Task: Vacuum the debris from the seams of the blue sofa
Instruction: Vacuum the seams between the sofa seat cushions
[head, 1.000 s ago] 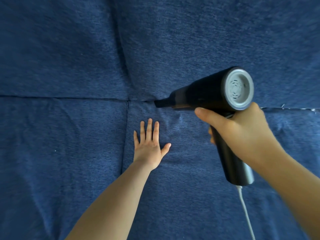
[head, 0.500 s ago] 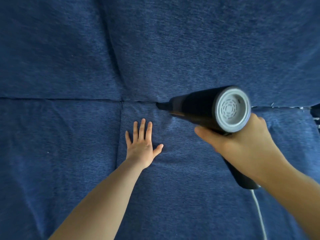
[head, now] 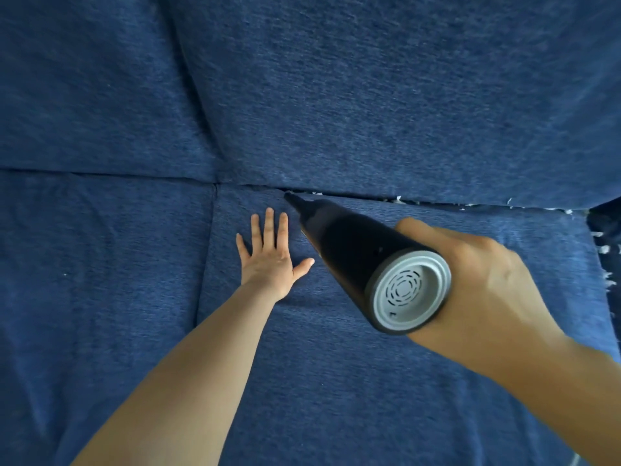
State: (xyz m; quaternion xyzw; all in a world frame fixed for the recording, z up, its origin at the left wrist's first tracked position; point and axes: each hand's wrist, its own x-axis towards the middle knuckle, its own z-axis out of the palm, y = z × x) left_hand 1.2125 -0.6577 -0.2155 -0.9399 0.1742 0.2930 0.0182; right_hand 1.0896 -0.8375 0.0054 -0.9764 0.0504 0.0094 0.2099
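Note:
A blue fabric sofa [head: 336, 95] fills the view. My right hand [head: 477, 284] grips a black handheld vacuum [head: 356, 253] with a grey vented rear cap; its handle is hidden behind the hand. The narrow nozzle tip [head: 289, 195] touches the horizontal seam [head: 356, 196] between backrest and seat cushion. White debris flecks [head: 400, 199] lie along that seam to the right of the nozzle. My left hand [head: 268, 255] presses flat on the seat cushion, fingers straight, just left of the nozzle.
A vertical seam [head: 206, 250] splits the seat cushions left of my left hand. More white debris [head: 605, 247] sits in the dark gap at the sofa's right edge. A bit of white cord [head: 575, 460] shows at the bottom right.
The vacuum has swung so its rear cap faces me lower and further right, its nozzle now pointing up-left into the seam. My left hand stays flat on the cushion. More debris shows at right.

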